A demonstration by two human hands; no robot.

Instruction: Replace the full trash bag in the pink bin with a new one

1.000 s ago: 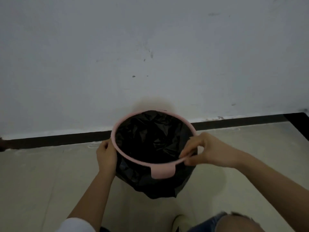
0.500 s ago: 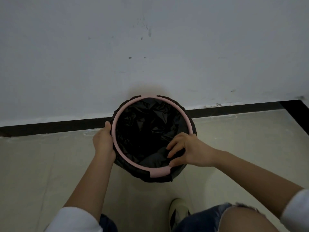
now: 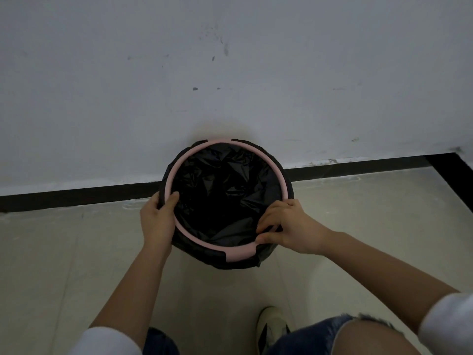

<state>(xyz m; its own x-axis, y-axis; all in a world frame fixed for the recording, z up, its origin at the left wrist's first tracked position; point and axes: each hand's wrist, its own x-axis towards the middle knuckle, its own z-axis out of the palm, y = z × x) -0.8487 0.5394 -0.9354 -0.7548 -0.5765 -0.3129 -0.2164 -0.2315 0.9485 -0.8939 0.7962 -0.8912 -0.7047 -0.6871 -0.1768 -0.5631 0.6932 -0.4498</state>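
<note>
The pink bin stands on the floor against the wall, and only its pink clamp ring point(image 3: 239, 253) shows. A black trash bag point(image 3: 225, 190) lines the inside and folds over the outer wall under the ring. My left hand point(image 3: 157, 221) grips the ring's left side, thumb resting on top. My right hand point(image 3: 286, 226) holds the ring's near right side, fingers pressed on the ring and bag edge. The bin's body is hidden by the bag.
A white wall point(image 3: 230, 73) with a black baseboard point(image 3: 76, 197) runs right behind the bin. Beige floor tiles point(image 3: 51, 265) spread on both sides. My knee point(image 3: 358, 336) and a white shoe point(image 3: 272, 326) are near the bottom edge.
The pink ring has gone down from a tilted, raised position onto the bin's rim. The bag's overhang is now pinned flat, and both hands have followed the ring down.
</note>
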